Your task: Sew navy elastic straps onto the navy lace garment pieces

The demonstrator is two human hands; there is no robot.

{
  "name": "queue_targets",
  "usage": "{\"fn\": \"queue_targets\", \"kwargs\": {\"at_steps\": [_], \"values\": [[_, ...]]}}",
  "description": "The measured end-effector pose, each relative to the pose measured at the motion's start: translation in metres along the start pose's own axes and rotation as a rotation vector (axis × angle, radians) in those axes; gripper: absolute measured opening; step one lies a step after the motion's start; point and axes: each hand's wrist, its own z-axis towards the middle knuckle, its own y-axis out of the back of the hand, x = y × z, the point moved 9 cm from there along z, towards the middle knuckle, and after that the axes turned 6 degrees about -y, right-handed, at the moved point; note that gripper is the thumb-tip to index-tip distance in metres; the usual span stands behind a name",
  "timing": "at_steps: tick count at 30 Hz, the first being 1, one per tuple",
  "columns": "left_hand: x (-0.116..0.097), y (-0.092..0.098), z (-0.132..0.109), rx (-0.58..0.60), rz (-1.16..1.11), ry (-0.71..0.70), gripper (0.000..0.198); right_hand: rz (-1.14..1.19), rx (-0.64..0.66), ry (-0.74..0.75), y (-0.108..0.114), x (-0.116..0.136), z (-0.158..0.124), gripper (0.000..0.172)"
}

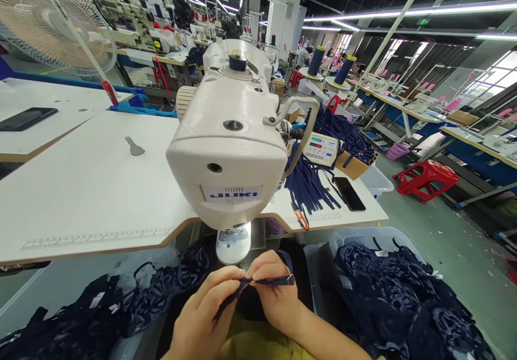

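My left hand [208, 306] and my right hand [278, 290] meet just below the sewing machine's lit needle area. Both are closed in a pinch on a narrow navy strap [274, 281]. A small metal ring shows at the strap's right end, and a loop of the band rises behind my right fingers. From my left fingers a dark navy piece hangs down, mostly hidden by the hand. Directly above stands the white sewing machine [228, 161], its pale free arm [233, 246] lit and apart from my fingers.
Clear bins of navy lacy garments [398, 284] stand right and left. On the table lie cut navy straps [309, 185], orange-handled snips [301, 218], a phone [349, 193] and a grey metal piece [134, 146]. A control box [321, 149] sits behind the straps.
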Motion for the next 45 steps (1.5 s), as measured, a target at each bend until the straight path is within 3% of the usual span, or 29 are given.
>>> {"fn": "queue_targets", "kwargs": {"at_steps": [2,4,7,9,14,20,23,25,27,29,31,33,37,40,45], "values": [[0.009,-0.002,-0.001,0.004,-0.068,0.124,0.013,0.007,0.036,-0.040,-0.001,-0.004,0.000,0.003],[0.027,-0.008,-0.008,0.040,-0.150,0.344,0.005,-0.011,0.108,-0.150,-0.005,-0.014,0.002,0.004],[0.055,-0.021,-0.031,0.123,-0.235,0.719,0.026,-0.112,0.235,-0.322,-0.012,-0.028,0.006,0.008],[0.065,-0.023,-0.042,0.116,-0.241,0.876,0.035,-0.229,0.301,-0.329,-0.016,-0.029,0.011,0.008],[0.076,-0.018,-0.045,-0.014,-0.200,0.980,0.045,-0.452,0.364,-0.226,-0.025,-0.021,0.028,0.010],[0.086,-0.021,-0.045,-0.033,-0.276,0.965,0.053,-0.288,0.348,-0.462,-0.026,-0.039,0.035,0.031],[0.090,-0.006,-0.042,-0.050,-0.078,0.841,0.053,-0.241,0.308,-0.520,-0.026,-0.045,0.038,0.035],[0.078,0.017,-0.030,-0.150,0.210,0.592,0.049,-0.237,0.278,-0.548,-0.024,-0.048,0.039,0.035],[0.048,0.032,-0.017,-0.244,0.476,0.222,0.042,-0.230,0.255,-0.593,-0.022,-0.052,0.041,0.033],[0.021,0.021,-0.011,-0.143,0.563,-0.143,0.041,-0.210,0.243,-0.634,-0.021,-0.056,0.043,0.032],[0.007,-0.001,-0.012,0.084,0.508,-0.385,0.040,-0.171,0.243,-0.670,-0.020,-0.060,0.043,0.034],[0.008,-0.013,-0.013,0.219,0.446,-0.431,0.039,-0.106,0.249,-0.703,-0.021,-0.065,0.043,0.036],[0.018,-0.013,-0.008,0.213,0.499,-0.358,0.038,0.045,0.282,-0.769,-0.024,-0.076,0.041,0.034],[0.018,-0.019,-0.008,0.242,0.553,-0.375,0.037,0.097,0.275,-0.787,-0.021,-0.081,0.042,0.022],[0.018,-0.017,-0.001,0.143,0.591,-0.319,0.033,-0.033,0.256,-0.662,-0.013,-0.079,0.055,0.005]]}}
